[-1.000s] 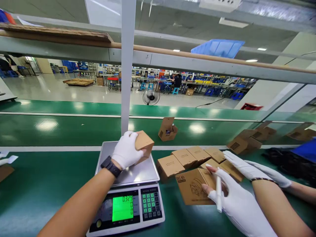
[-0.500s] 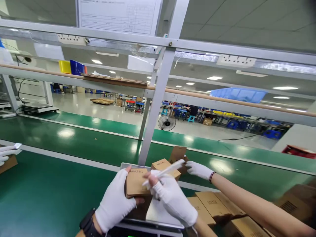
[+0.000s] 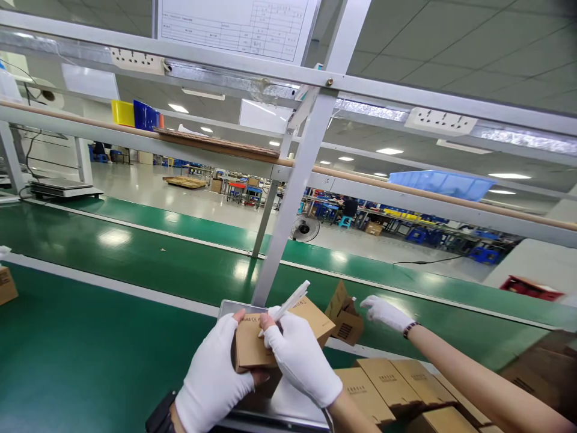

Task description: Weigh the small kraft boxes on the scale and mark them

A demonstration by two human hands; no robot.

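Note:
In a white fingertip-less glove, my left hand [image 3: 216, 367] grips a small brown cardboard box [image 3: 253, 352] from its left side, thumb below and fingers at the top edge. My right hand [image 3: 300, 352], gloved the same way, is closed round a white pen [image 3: 293, 300], its tip against the box's printed top face. Beneath both hands lies a metal-topped scale [image 3: 225, 310], mostly hidden. Another cardboard box [image 3: 315, 317] stands just behind my right hand.
At right a co-worker's gloved hand [image 3: 387, 313] is near an open-flapped box [image 3: 345, 319] on the green conveyor belt [image 3: 193, 255]. Several closed boxes [image 3: 387, 379] sit at the lower right. A metal post [image 3: 288, 204] rises ahead. Another box [image 3: 6, 285] shows at far left.
The pen has swung more upright, and my right hand has shifted slightly left over the box. The co-worker's hand has moved right, away from the open-flapped box. The view has shifted slightly.

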